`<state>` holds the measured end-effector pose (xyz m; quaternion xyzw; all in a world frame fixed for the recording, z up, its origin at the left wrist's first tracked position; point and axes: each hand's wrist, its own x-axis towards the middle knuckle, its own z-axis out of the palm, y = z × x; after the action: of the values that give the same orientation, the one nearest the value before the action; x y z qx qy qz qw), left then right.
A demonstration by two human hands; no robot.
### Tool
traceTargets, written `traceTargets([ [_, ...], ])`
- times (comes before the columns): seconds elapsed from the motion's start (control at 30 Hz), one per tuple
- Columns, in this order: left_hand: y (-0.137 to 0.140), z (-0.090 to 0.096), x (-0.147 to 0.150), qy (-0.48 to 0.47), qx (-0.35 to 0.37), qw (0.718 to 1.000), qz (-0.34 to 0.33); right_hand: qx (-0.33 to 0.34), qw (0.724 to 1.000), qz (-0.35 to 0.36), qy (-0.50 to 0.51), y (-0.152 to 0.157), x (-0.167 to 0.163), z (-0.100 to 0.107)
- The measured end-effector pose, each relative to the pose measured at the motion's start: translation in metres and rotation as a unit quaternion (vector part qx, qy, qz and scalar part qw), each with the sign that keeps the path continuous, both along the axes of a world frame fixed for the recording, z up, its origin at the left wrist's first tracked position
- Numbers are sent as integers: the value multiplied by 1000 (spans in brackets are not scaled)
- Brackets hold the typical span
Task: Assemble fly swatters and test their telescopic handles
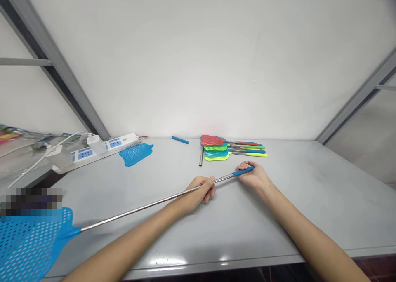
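fly swatter [58, 236] appears assembled; left hand [202, 189] clasps rod [139, 209], right hand [254, 176] clasps handle [243, 171]; loose head [136, 154], tube [201, 156], grip [180, 140] lie unjoined.

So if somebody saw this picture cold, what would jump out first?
Probably the long blue fly swatter: the left hand holds its metal rod, the right hand its blue handle, and the mesh head runs out of view at lower left. Next, likely, the colourful pile of swatters near the back wall, then the white power strip at back left.
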<state>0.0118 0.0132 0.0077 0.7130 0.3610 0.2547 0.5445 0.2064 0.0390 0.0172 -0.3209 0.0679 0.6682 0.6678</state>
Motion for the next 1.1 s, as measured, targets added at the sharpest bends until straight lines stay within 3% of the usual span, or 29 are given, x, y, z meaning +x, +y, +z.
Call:
traceTargets([
  [1.1, 10, -7, -1, -69, -35, 997, 10, -30, 998, -18, -49, 3, -4, 0],
])
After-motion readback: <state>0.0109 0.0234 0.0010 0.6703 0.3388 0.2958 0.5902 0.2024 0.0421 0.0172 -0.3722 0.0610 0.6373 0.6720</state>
